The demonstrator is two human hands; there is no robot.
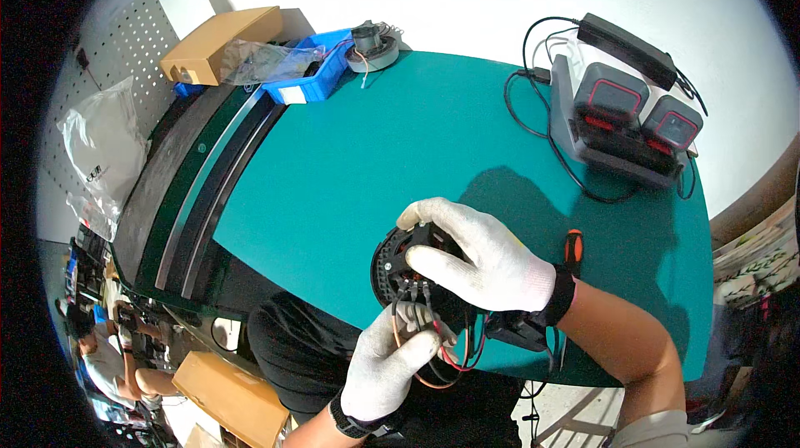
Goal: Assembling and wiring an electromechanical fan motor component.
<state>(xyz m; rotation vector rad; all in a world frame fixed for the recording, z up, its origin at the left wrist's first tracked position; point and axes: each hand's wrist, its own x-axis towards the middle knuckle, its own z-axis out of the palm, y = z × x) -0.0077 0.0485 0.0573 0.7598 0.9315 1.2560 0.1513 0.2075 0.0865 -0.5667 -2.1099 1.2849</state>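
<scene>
My right hand (483,260), in a white glove, is closed over a round black motor unit (385,263) with a ring of small holes along its rim. Thumb and fingers press on its upper face, hiding much of it. Just below, my left hand (392,360), also gloved, has its fingers curled around thin wires (442,354) in red, orange and black. These wires run from metal terminals on the near side of the motor unit. The left fingertips are partly hidden among them. Both hands are over the table's near edge.
A screwdriver (573,248) with an orange-black handle lies beside my right wrist on the green table mat (375,148). Far right stands a charging dock (621,156) with cables. At the back are a blue bin (304,88), a grey motor (372,52) and a cardboard box (221,40). Another person (100,352) sits lower left.
</scene>
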